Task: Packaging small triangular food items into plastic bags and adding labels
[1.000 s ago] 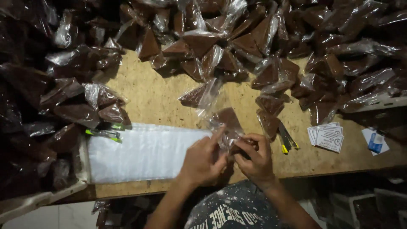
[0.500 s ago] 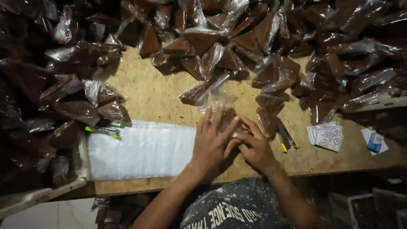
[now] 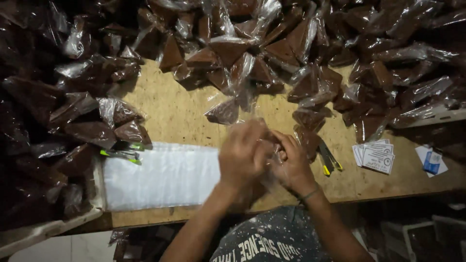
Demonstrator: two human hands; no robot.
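— While we had both hands bunched together, the left hand [image 3: 244,154] and right hand [image 3: 291,162] were closed around a clear plastic bag of brown filling [image 3: 279,154], fingers curled tight on it.

— Agreed, though blur hid our exact grip. Squeezing too hard could have split the film; the yellow-handled cutter [image 3: 329,160] lay just right of our fingers.
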